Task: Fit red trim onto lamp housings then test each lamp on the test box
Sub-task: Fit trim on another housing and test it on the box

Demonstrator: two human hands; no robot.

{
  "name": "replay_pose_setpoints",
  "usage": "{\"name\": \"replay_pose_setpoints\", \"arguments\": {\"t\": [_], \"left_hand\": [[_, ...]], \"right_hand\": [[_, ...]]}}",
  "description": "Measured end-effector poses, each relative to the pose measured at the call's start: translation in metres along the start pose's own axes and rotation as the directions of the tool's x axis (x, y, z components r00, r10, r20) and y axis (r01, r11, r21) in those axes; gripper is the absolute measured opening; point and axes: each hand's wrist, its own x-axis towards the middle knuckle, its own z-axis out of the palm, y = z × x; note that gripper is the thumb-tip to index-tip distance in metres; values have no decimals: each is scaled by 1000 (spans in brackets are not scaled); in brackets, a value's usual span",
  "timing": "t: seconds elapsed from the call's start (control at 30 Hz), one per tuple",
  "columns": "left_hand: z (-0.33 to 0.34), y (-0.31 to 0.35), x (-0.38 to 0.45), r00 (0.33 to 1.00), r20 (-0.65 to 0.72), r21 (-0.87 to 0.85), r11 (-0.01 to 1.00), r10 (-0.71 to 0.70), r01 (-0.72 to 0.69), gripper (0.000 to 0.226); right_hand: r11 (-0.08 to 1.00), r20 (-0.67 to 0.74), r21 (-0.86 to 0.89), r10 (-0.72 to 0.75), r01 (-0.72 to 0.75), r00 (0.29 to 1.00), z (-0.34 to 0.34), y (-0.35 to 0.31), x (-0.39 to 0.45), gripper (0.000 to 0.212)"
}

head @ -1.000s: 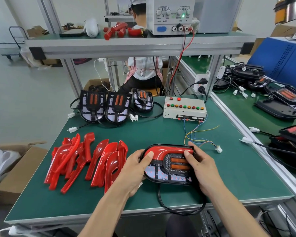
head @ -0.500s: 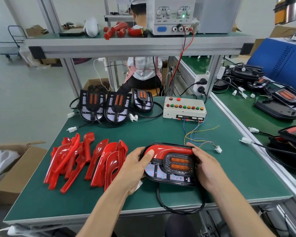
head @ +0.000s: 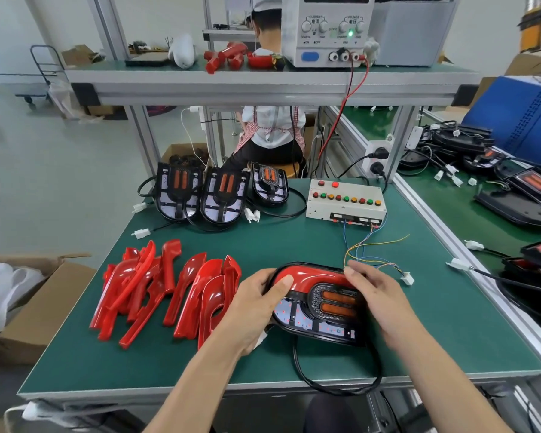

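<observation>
A black lamp housing (head: 320,320) with two orange strips lies flat near the table's front edge, a red trim (head: 313,275) seated along its far side. My left hand (head: 256,307) grips the housing's left end, thumb pressing on the trim. My right hand (head: 375,295) curls over the housing's right end, fingertips on the trim's right tip. The white test box (head: 345,200) with coloured buttons stands behind, its loose wires and white plug (head: 407,278) lying just right of my right hand. The lamp's black cable (head: 334,382) loops off the front edge.
Several loose red trims (head: 166,289) lie piled left of the lamp. Three bare housings (head: 219,195) lean at the table's back. A power supply (head: 328,29) sits on the shelf above. More lamps (head: 525,195) cover the right-hand bench. A cardboard box (head: 41,295) stands left. A person sits beyond.
The lamp has shifted slightly away from me. My right hand has slid up along the right end toward the trim's tip. My left hand keeps its hold.
</observation>
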Motion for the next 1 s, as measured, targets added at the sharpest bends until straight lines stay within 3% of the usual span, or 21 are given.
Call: {"name": "replay_pose_setpoints", "arguments": {"t": [0.03, 0.1, 0.13, 0.2, 0.33, 0.5, 0.67, 0.83, 1.0], "left_hand": [[1, 1, 0, 1000, -5, 18, 1000, 20, -20, 25], [2, 2, 0, 997, -14, 64, 996, 70, -69, 24], [3, 3, 0, 996, -13, 80, 993, 93, -92, 23], [5, 5, 0, 992, -4, 112, 986, 127, -126, 21], [5, 7, 0, 988, -1, 149, 977, 156, -154, 21], [5, 8, 1, 991, 8, 156, 979, 131, -130, 23], [2, 8, 2, 994, 14, 152, 982, 110, -111, 23], [0, 8, 1, 995, 10, 182, 979, 96, -96, 23], [2, 11, 2, 996, 22, 158, 983, 87, -89, 24]], "right_hand": [[965, -11, -233, -125, 119, 992, 2, -7, -1, 42], [758, 99, -549, -360, 353, 927, 10, -25, -2, 54], [663, 192, -612, -402, 430, 895, 16, -34, -1, 57], [563, 370, -661, -330, 496, 868, 29, -53, 4, 55], [639, 566, -627, -17, 444, 824, 44, -79, 15, 27], [778, 639, -544, 143, 313, 756, 41, -96, 29, 14], [766, 662, -538, 126, 352, 739, 46, -91, 34, 16], [688, 667, -575, 81, 442, 741, 48, -87, 33, 17], [746, 656, -537, 77, 393, 751, 45, -86, 33, 17]]}}
